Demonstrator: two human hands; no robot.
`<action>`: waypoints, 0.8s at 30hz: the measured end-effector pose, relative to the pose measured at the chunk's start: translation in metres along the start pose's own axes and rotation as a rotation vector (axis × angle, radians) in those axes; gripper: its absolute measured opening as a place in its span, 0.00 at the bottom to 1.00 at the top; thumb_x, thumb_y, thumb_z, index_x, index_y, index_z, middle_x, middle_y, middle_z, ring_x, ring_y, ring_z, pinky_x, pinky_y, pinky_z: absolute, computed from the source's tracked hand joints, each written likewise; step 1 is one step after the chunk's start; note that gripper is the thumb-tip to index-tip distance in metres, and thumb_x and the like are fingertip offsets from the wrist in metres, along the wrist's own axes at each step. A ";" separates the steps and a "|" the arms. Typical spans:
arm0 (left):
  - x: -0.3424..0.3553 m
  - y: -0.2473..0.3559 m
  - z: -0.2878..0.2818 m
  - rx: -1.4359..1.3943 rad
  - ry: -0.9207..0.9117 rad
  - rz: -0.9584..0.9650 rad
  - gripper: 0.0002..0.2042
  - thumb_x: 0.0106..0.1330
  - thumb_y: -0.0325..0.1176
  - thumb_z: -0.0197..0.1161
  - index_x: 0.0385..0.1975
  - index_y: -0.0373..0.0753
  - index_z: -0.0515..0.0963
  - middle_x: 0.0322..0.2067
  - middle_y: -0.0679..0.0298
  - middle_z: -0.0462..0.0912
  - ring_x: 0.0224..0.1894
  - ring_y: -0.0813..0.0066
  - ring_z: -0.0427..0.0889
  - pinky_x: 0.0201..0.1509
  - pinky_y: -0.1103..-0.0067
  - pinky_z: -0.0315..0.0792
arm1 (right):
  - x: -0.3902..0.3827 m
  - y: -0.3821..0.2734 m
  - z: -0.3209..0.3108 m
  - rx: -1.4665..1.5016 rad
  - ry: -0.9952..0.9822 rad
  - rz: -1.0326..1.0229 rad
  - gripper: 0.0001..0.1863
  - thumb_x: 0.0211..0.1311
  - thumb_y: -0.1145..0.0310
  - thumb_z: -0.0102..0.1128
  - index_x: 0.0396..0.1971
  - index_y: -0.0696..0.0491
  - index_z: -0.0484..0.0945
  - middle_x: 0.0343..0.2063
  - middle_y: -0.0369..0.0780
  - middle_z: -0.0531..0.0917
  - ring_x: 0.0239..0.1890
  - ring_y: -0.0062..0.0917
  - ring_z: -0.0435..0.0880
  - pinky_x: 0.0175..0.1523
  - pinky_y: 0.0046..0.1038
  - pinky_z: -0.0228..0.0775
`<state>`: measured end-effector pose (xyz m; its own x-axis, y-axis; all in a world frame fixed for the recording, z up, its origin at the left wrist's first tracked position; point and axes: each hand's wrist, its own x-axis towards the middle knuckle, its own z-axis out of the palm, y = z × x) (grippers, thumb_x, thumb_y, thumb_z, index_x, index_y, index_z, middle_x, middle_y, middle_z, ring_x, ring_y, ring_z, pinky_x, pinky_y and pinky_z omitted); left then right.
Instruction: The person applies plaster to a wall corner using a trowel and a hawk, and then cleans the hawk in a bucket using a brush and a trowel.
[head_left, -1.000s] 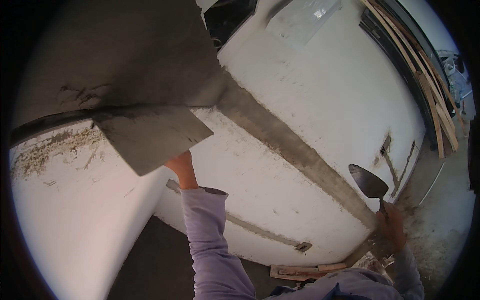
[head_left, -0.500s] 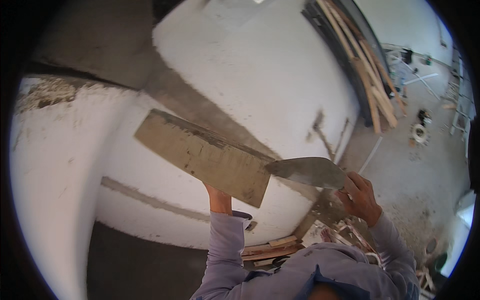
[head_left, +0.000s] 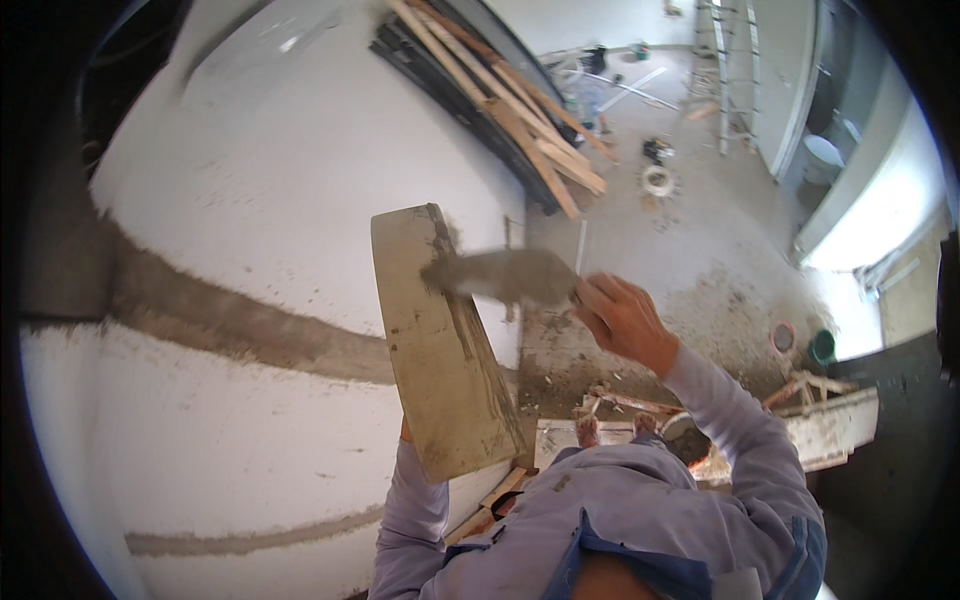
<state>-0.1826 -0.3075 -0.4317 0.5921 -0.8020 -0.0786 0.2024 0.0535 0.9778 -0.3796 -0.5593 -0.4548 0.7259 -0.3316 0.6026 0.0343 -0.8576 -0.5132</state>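
Note:
My left hand (head_left: 405, 430) is almost wholly hidden behind a long rectangular plastering float (head_left: 425, 350), and it holds the float from the back. The float is tan, with wet grey mortar along its right edge. In my right hand (head_left: 625, 318) is a pointed trowel (head_left: 515, 277), somewhat blurred, my fingers closed round its handle. Its mortar-covered tip lies over the float's upper right part. To the left stands a white wall (head_left: 240, 430), crossed by a broad grey-brown mortar band (head_left: 250, 340) that runs behind the float.
Timber boards (head_left: 520, 90) lean on the wall ahead. On the floor are a round white object (head_left: 658, 181) and a green bucket (head_left: 822, 346). A ladder (head_left: 722, 80) stands far off. Below me, my feet are on a plank platform beside a mortar bucket (head_left: 687, 440).
My view has swung right, showing more floor. The float has turned from a sideways slant to nearly upright. The trowel has shifted from the float's right end to its mortar-covered edge.

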 end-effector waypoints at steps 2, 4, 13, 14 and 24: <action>0.001 -0.006 0.000 0.013 -0.087 -0.095 0.22 0.64 0.42 0.62 0.51 0.35 0.69 0.44 0.59 0.76 0.43 0.67 0.78 0.44 0.73 0.75 | 0.013 0.017 0.001 -0.041 0.064 0.091 0.19 0.57 0.67 0.60 0.48 0.55 0.72 0.35 0.42 0.75 0.36 0.38 0.78 0.37 0.37 0.72; 0.008 -0.007 0.000 0.030 -0.153 -0.152 0.22 0.63 0.43 0.62 0.51 0.35 0.70 0.43 0.59 0.76 0.43 0.67 0.78 0.44 0.73 0.75 | 0.021 0.033 0.000 -0.113 0.154 0.180 0.20 0.57 0.67 0.60 0.50 0.54 0.71 0.33 0.41 0.74 0.35 0.38 0.78 0.36 0.37 0.71; 0.064 -0.025 0.020 0.033 -0.335 -0.237 0.22 0.63 0.44 0.62 0.49 0.35 0.72 0.40 0.60 0.78 0.40 0.67 0.79 0.41 0.73 0.76 | -0.075 -0.029 -0.030 -0.168 0.199 0.240 0.15 0.54 0.73 0.63 0.42 0.57 0.75 0.31 0.43 0.76 0.28 0.38 0.78 0.30 0.35 0.70; 0.067 -0.029 0.022 0.033 -0.358 -0.257 0.22 0.63 0.45 0.62 0.49 0.35 0.72 0.40 0.60 0.78 0.39 0.67 0.79 0.41 0.73 0.76 | -0.081 -0.036 -0.027 -0.206 0.211 0.226 0.14 0.54 0.73 0.63 0.42 0.57 0.75 0.31 0.44 0.76 0.28 0.38 0.78 0.30 0.35 0.70; 0.112 -0.046 0.091 0.021 -0.650 -0.338 0.22 0.62 0.47 0.62 0.47 0.35 0.74 0.36 0.61 0.80 0.36 0.66 0.81 0.38 0.73 0.76 | -0.145 -0.051 -0.074 -0.433 0.517 0.705 0.16 0.53 0.72 0.63 0.43 0.52 0.73 0.31 0.41 0.75 0.30 0.39 0.78 0.32 0.36 0.71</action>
<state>-0.1969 -0.4543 -0.4680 -0.0841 -0.9640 -0.2522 0.2736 -0.2657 0.9244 -0.5371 -0.4968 -0.4713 0.0887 -0.8674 0.4897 -0.6227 -0.4320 -0.6524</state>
